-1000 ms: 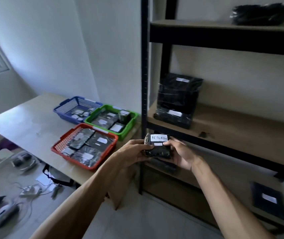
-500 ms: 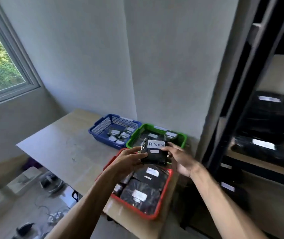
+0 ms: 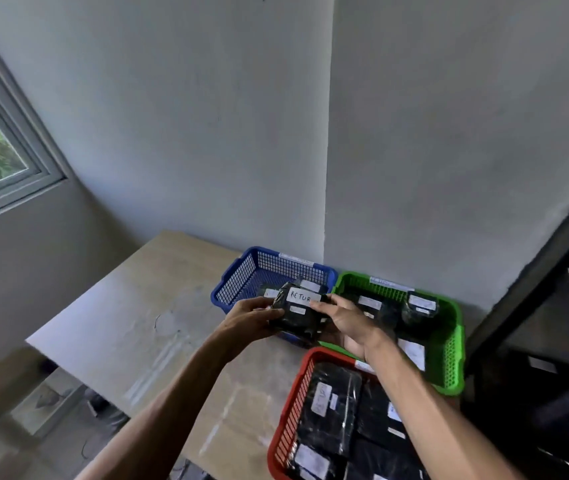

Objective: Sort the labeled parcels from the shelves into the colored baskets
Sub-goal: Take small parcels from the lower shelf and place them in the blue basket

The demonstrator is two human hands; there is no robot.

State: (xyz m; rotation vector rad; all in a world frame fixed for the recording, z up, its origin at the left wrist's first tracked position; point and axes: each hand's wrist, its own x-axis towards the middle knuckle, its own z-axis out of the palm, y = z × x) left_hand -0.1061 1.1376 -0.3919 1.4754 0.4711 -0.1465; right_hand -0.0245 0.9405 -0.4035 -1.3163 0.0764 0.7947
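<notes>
Labeled parcel (image 3: 298,311) between both hands

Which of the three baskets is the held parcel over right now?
The blue basket, farthest left. Both hands hold the parcel over its near right corner; the green basket and red basket sit clear of it.

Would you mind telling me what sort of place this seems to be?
Likely a small home parcel-sorting room: blue, green and red baskets of labelled black parcels on a table, beside dark shelving.

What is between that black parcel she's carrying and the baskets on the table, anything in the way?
Nothing visible blocks it. Both the left hand and right hand hold the labeled parcel in the air just over the near edge of the blue basket, beside the green basket. All three baskets, including the red basket, are open-topped.
</notes>
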